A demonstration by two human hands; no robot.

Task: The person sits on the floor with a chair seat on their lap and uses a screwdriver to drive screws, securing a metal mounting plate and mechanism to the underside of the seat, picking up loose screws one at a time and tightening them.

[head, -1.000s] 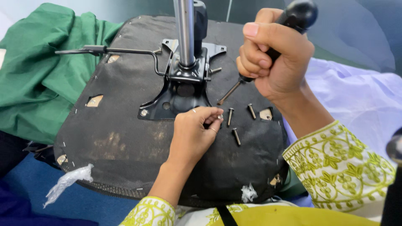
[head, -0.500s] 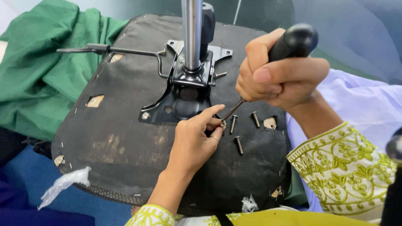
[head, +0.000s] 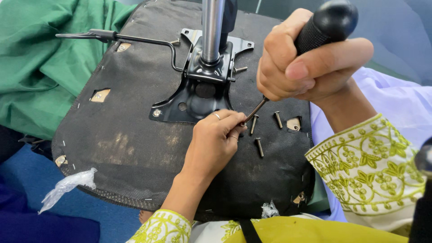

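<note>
1. The right hand [head: 306, 63] is wrapping all its fingers tightly around the black textured handle of a screwdriver [head: 326, 24], holding it tilted so the thin metal shaft is slanting down and to the left.
2. The left hand [head: 216, 139] is resting on the upturned underside of a black fabric-covered chair seat [head: 121, 148], its fingertips pinched together at the screwdriver's tip; what they are pinching is hidden behind the fingers.
3. The screwdriver tip is meeting those fingertips just beside the lower right edge of the black metal mounting plate [head: 193, 99], from which a silver cylindrical column [head: 211, 27] is rising.
4. Three loose dark metal bolts [head: 259, 147] are lying on the seat just right of the left hand, below the right hand.
5. A crumpled green cloth [head: 40, 67] is lying to the left of the seat.
</note>
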